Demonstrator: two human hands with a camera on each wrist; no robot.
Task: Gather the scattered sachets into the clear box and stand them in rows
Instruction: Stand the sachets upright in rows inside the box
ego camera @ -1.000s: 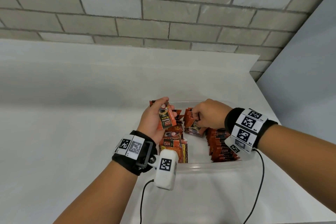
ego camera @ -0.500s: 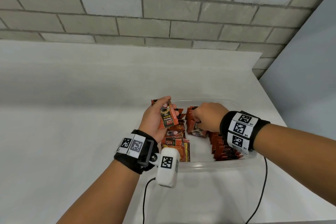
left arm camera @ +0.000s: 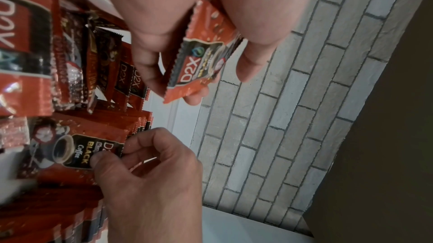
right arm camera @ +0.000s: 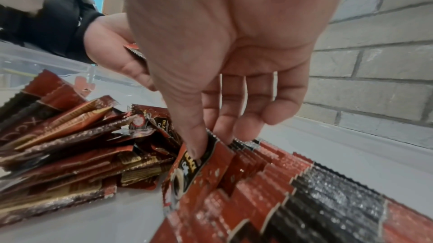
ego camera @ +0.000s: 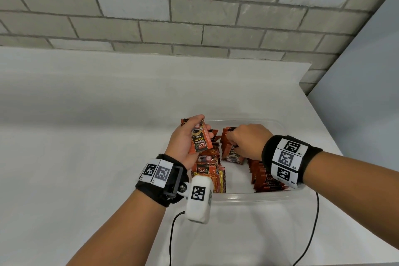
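A clear box on the white table holds many orange-red coffee sachets. My left hand hovers over the box's left side and grips a few sachets between thumb and fingers. My right hand reaches down into the box and pinches the top edge of one sachet at the front of the right row of standing sachets. A looser, leaning row fills the left side.
A grey brick wall runs behind the white table. A pale panel stands at the right. Cables trail from both wrists over the table's near part. The table's right edge passes close to the box.
My right hand has shifted slightly left and deeper into the box on its sachet. My left hand holds its sachets in nearly the same place.
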